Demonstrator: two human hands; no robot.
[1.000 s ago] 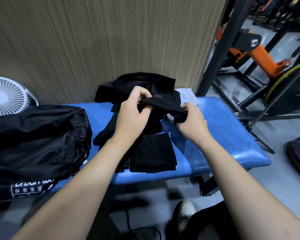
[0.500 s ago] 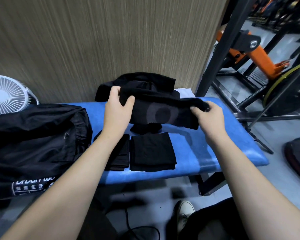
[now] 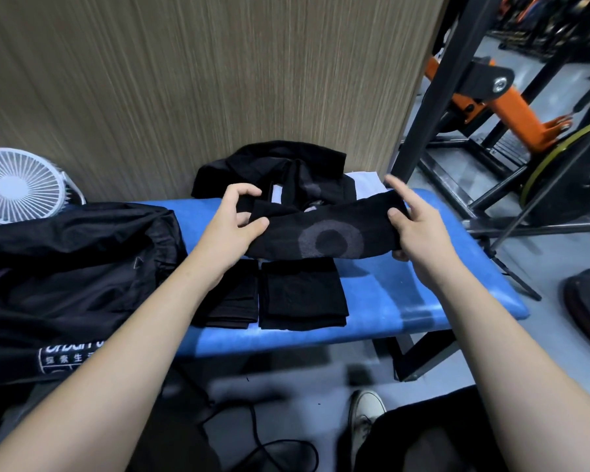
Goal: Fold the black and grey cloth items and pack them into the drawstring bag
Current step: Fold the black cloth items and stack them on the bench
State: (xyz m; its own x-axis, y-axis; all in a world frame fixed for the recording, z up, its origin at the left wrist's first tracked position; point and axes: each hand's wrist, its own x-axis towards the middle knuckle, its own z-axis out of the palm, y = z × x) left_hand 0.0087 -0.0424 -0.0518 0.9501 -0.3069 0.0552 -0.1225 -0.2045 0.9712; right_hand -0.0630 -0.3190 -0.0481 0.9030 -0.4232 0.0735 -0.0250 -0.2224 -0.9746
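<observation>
Holding a sleeve taut, left hand and right hand fingers pinching its ends. Two folded stacks done on tabletop; pile unfolded, bag seemingly unpacked.

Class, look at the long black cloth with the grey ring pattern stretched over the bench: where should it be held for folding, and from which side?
Take the black cloth with the grey ring by its two short ends, one from each side, as the left hand and right hand do. It is a long limp strip and would probably sag under a middle grip.
</observation>
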